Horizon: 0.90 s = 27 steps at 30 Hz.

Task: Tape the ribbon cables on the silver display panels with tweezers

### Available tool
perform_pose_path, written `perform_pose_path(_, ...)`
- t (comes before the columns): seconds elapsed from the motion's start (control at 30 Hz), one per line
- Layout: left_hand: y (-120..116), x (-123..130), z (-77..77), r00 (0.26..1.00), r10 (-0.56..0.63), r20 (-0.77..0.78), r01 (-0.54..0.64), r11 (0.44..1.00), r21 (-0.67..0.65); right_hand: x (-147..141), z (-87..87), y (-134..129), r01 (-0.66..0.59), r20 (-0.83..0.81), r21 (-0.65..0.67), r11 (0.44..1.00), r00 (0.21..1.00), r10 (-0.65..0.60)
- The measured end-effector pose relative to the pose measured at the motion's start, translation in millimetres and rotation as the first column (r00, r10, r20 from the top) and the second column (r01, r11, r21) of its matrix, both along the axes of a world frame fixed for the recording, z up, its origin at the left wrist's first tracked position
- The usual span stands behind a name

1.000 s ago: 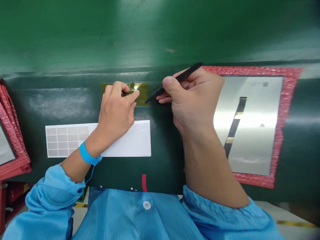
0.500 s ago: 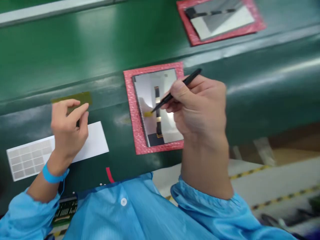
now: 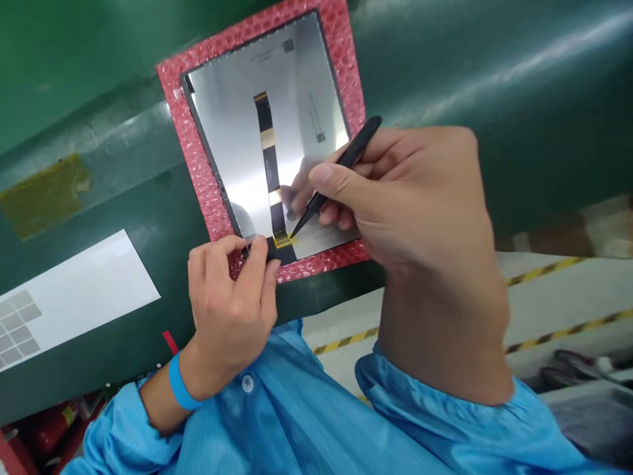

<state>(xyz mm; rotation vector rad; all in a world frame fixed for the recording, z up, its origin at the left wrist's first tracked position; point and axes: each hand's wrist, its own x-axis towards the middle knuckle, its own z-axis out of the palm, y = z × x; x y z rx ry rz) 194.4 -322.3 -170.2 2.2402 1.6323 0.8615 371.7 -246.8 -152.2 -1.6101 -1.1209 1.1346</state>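
A silvery display panel (image 3: 232,138) lies on a pink bubble-wrap sheet (image 3: 190,145). Down its middle runs a black ribbon cable (image 3: 271,168) with gold bands. My right hand (image 3: 395,191) is closed on black tweezers (image 3: 353,148), whose tip touches or nearly touches a small yellow tape piece (image 3: 283,242) at the cable's lower end. At the panel's lower left corner rests my left hand (image 3: 235,290), fingers bent and close together; whether anything is between them is hidden.
On the green mat (image 3: 113,204) at the left lie a white sheet (image 3: 99,270) with grey squares and a yellowish film piece (image 3: 47,191). A red strip (image 3: 170,342) is near the mat's front edge.
My left hand has moved right to the panel's lower corner. The tweezers' tip and yellow piece are now at the cable's lower end. The view has come closer, and the second panel is out of view.
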Motion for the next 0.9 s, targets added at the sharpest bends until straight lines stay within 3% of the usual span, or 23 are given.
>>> perform_pose_path(0.23, -1, -1, 9.8, 0.999, 0.014, -0.031, -0.014, 1.0, 0.0, -3, 0.0, -1, 0.034, 0.102, 0.044, 0.998, 0.994, -0.039)
perform_pose_path(0.9, -2, -1, 13.2, 0.998, -0.01, -0.069, 0.012, 1.0, 0.029, -6, 5.8, -3, 0.07, 0.183, 0.077, 0.995, 0.98, -0.083)
